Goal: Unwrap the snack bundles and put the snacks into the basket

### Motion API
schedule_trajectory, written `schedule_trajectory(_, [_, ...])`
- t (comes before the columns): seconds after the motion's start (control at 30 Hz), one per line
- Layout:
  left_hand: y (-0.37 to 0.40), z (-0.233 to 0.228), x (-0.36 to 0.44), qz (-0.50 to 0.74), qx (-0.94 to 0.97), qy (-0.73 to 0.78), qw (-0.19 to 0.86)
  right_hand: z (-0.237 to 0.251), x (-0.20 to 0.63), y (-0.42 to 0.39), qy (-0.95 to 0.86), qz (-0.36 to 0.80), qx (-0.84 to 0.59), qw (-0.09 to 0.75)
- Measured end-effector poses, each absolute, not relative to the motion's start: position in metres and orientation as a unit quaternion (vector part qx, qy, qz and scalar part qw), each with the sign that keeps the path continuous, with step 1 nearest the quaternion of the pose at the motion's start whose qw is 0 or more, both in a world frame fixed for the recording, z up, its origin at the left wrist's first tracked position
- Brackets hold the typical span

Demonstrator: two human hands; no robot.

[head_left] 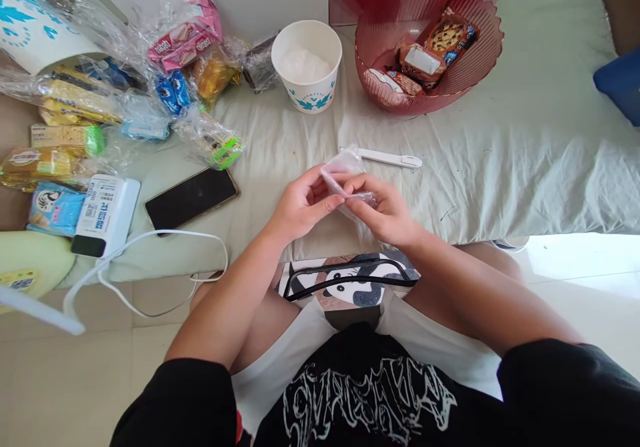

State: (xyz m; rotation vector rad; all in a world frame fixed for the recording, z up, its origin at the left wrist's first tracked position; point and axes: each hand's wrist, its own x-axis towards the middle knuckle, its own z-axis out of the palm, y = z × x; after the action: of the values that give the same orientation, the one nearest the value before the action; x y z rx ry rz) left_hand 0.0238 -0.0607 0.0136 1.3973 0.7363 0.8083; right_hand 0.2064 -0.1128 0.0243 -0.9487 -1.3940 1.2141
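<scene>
Between my two hands is a clear plastic bag (345, 162), its film standing up above the fingers. My left hand (305, 203) pinches it between thumb and fingers from the left side. From the right, my right hand (384, 208) grips the same bag, with both thumbs nearly touching. Part of the film also shows below the right fingers. Just beyond the hands lies a slim white utility knife (393, 158). Behind that stands a white paper cup (310, 97) with a blue leaf print and something white and filmy inside.
A red ribbed bowl (373, 87) holds several wrapped cookies. Several wrapped snacks (183, 47) are heaped at the left, beside a tipped paper bucket (30, 33). A phone (193, 200), a white power bank (107, 213) and a white cable (165, 232) lie nearer. A panda-print bag (345, 280) sits between the legs.
</scene>
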Motion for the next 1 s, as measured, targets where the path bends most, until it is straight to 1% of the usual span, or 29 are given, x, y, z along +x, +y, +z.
schedule_trajectory(0.07, [-0.061, 0.019, 0.024, 0.360, 0.605, 0.355, 0.615, 0.027, 0.207, -0.112, -0.565, 0.469, -0.449, 0.509])
schedule_trajectory(0.17, [-0.062, 0.026, 0.024, 0.353, 0.606, 0.397, 0.593, 0.029, 0.210, -0.109, -0.550, 0.355, -0.555, 0.514])
schedule_trajectory(0.23, [-0.063, 0.029, 0.023, 0.341, 0.614, 0.398, 0.591, 0.028, 0.211, -0.108, -0.542, 0.325, -0.579, 0.516])
schedule_trajectory(0.3, [-0.063, 0.030, 0.023, 0.332, 0.619, 0.390, 0.595, 0.027, 0.213, -0.106, -0.531, 0.370, -0.564, 0.512])
schedule_trajectory(0.4, [-0.062, 0.027, 0.022, 0.334, 0.614, 0.388, 0.601, 0.026, 0.215, -0.104, -0.511, 0.495, -0.515, 0.478])
schedule_trajectory(0.43, [-0.061, 0.026, 0.023, 0.342, 0.606, 0.390, 0.603, 0.026, 0.216, -0.103, -0.504, 0.521, -0.507, 0.467])
schedule_trajectory(0.5, [-0.058, 0.024, 0.023, 0.367, 0.577, 0.396, 0.612, 0.027, 0.219, -0.102, -0.489, 0.523, -0.521, 0.465])
schedule_trajectory(0.63, [-0.050, 0.025, 0.022, 0.398, 0.523, 0.421, 0.625, 0.031, 0.229, -0.102, -0.477, 0.405, -0.606, 0.492])
schedule_trajectory(0.77, [-0.048, 0.035, 0.020, 0.401, 0.540, 0.411, 0.615, 0.038, 0.236, -0.100, -0.516, 0.280, -0.649, 0.484])
schedule_trajectory(0.9, [-0.051, 0.045, 0.018, 0.397, 0.543, 0.384, 0.633, 0.064, 0.230, -0.067, -0.582, 0.153, -0.637, 0.482])
schedule_trajectory(1.0, [-0.052, 0.047, 0.016, 0.381, 0.551, 0.380, 0.638, 0.096, 0.214, -0.012, -0.652, 0.078, -0.602, 0.454])
